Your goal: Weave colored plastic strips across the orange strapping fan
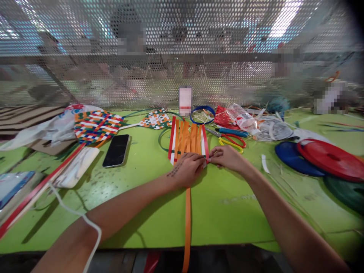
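A piece of upright orange, red and white strips (186, 138) lies on the table, a green strip crossing near its lower end. My left hand (190, 167) rests over that lower end, fingers closed on its right corner. My right hand (226, 157) pinches a strip's end at the same corner; the fingertips almost meet there. From under my left hand a long orange strip (187, 220) runs down past the table's front edge. What lies under my left palm is hidden.
Blue-handled pliers (232, 132) and scissors (231, 143) lie behind my right hand. A phone (116, 150) and woven fans (98, 127) are left; rolls of red (331, 159) and blue strip (295, 161) are right. A white cable (85, 218) crosses my left forearm. Perforated mesh (159, 76) stands behind.
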Tool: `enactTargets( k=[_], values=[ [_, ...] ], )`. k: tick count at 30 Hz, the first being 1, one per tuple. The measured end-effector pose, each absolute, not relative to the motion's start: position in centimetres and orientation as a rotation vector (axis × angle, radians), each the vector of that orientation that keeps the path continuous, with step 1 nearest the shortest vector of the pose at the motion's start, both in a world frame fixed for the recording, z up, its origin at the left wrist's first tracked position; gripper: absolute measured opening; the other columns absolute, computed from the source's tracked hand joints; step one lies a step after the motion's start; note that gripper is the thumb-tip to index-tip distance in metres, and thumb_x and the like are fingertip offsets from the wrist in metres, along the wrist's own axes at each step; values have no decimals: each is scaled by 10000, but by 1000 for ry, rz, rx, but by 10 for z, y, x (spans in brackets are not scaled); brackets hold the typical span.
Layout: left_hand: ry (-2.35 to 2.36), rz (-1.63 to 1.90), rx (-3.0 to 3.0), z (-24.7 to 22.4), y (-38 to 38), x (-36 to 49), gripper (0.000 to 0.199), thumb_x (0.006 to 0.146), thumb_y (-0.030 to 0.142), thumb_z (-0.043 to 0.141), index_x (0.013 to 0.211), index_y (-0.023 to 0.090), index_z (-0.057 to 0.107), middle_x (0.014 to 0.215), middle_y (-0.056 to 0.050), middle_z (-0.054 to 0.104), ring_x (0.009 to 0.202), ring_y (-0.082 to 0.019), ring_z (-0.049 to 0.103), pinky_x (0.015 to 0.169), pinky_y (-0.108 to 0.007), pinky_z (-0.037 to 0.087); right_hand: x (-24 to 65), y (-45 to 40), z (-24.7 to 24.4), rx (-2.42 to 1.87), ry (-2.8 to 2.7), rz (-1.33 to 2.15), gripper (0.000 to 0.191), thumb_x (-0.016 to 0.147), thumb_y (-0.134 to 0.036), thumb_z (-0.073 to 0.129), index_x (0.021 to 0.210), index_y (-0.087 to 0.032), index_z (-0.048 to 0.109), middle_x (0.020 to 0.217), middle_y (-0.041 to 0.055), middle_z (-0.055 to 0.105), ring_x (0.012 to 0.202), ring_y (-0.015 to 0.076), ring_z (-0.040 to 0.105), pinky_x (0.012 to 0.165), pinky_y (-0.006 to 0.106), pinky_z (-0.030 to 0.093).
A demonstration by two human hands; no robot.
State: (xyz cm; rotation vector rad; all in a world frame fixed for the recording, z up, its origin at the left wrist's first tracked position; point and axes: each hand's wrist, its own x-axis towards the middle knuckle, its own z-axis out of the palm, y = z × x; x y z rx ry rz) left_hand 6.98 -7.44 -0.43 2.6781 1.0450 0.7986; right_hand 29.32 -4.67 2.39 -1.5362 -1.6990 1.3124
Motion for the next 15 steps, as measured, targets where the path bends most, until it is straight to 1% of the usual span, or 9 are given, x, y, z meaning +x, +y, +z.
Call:
enactTargets(
  k=[4, 8, 10, 12, 15],
  values=[
    [1051, 790, 2666, -3, -74, 71, 312, 1059, 294, 497, 1222, 187, 741, 1219, -91, 756, 1128, -264, 684, 985, -436, 530, 295, -45, 21, -1548, -1732, 1316, 259, 706, -359, 823, 847, -154, 749, 742, 67, 760, 537, 133, 601, 485, 246, 470],
    [1056, 810, 2655, -4, -72, 72, 308, 1057, 295, 506, 1218, 200, 749, 1218, -89, 757, 1133, -259, 684, 996, -422, 528, 296, -43, 20, -1578, -1750, 1303, 281, 710, -393, 825, 857, -158, 775, 764, 79, 772, 553, 151, 604, 500, 273, 477],
    [1050, 814, 2658, -6, -72, 73, 303, 1052, 293, 515, 1213, 199, 754, 1212, -90, 760, 1128, -260, 689, 992, -421, 533, 296, -42, 20, -1598, -1824, 1200, 235, 733, -375, 799, 851, -173, 785, 773, 70, 775, 577, 164, 617, 528, 288, 478],
    [1035, 821, 2658, -7, -71, 73, 295, 1049, 287, 521, 1194, 199, 762, 1209, -88, 764, 1135, -258, 694, 998, -420, 538, 296, -42, 21, -1607, -1939, 1029, 163, 740, -336, 783, 819, -194, 790, 789, 56, 779, 641, 184, 649, 583, 302, 483],
    [1007, 827, 2647, -7, -71, 74, 274, 1045, 268, 531, 1124, 199, 783, 1192, -80, 773, 1129, -247, 709, 1014, -410, 542, 295, -42, 24, -1608, -2050, 869, 106, 742, -310, 775, 777, -211, 788, 802, 39, 780, 718, 201, 675, 658, 314, 482]
  ],
)
